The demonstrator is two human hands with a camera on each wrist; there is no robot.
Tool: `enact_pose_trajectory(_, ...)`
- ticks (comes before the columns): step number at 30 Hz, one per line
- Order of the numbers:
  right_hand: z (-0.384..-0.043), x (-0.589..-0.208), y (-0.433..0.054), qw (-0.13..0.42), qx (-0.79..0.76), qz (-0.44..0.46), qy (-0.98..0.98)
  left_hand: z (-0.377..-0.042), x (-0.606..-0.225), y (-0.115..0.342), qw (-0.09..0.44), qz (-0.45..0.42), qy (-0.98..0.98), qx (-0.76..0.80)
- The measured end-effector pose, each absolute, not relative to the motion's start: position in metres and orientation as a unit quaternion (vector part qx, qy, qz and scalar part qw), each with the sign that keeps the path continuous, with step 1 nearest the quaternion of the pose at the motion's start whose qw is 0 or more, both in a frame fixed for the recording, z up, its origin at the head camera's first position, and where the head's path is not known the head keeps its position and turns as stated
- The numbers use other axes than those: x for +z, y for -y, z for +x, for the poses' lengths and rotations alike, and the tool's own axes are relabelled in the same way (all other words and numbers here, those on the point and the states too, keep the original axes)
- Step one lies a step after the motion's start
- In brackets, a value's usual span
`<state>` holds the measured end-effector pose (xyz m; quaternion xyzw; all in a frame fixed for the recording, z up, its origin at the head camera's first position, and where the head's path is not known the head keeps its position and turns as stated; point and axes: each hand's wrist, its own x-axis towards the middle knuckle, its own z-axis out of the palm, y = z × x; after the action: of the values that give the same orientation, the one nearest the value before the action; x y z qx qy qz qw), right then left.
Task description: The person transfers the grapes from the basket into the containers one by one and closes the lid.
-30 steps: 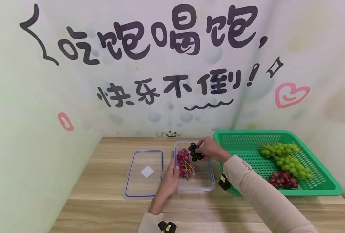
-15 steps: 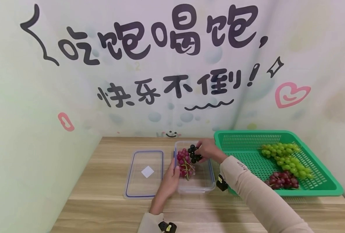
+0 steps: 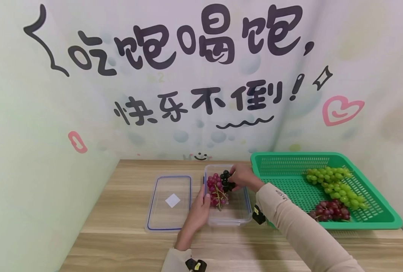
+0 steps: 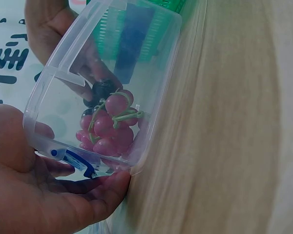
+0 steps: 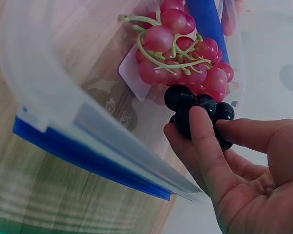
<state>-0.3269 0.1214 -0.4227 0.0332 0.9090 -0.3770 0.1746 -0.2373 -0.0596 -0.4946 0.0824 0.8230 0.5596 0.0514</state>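
Black grapes: held within the walls of the clear container, close beside the pink grapes; contact cannot be told.
Right hand: nearer to the black cluster; fingers clamped on it from the right; its long axis is partly hidden.
Pink grapes: lying leftward of the right fingers, along the left wall.
Left hand: container's left side gripped.
Lid: laid flat on the worktop.

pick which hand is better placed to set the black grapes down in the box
Right, I'd judge: the right hand pinches the black grapes beside the pink grapes, while the left hand holds the box's side and has no grapes.
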Motion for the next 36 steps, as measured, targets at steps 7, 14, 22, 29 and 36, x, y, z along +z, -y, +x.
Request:
enact_pose_trajectory(7, -0.324, -0.422, -0.123, 0.167, -0.371, 0.026, -0.913, -0.237, -0.494, 0.059, 0.053, 0.083, -0.821, 0.562)
enact_pose_trajectory(14, -0.322, -0.419, -0.125, 0.16, -0.374, 0.015, -0.913, -0.237, -0.494, 0.058, 0.052, 0.083, -0.82, 0.564)
enact_pose_trajectory(22, -0.32, -0.413, -0.128, 0.175, -0.404, 0.024, -0.897, -0.236, -0.492, 0.059, 0.043, 0.082, -0.828, 0.552)
enact_pose_trajectory(29, -0.318, -0.408, -0.13, 0.174, -0.415, 0.018, -0.893, -0.236, -0.493, 0.058, 0.048, 0.077, -0.828, 0.554)
enact_pose_trajectory(36, -0.319, -0.398, -0.136, 0.175, -0.444, 0.014, -0.879, -0.235, -0.492, 0.058, 0.047, 0.072, -0.829, 0.553)
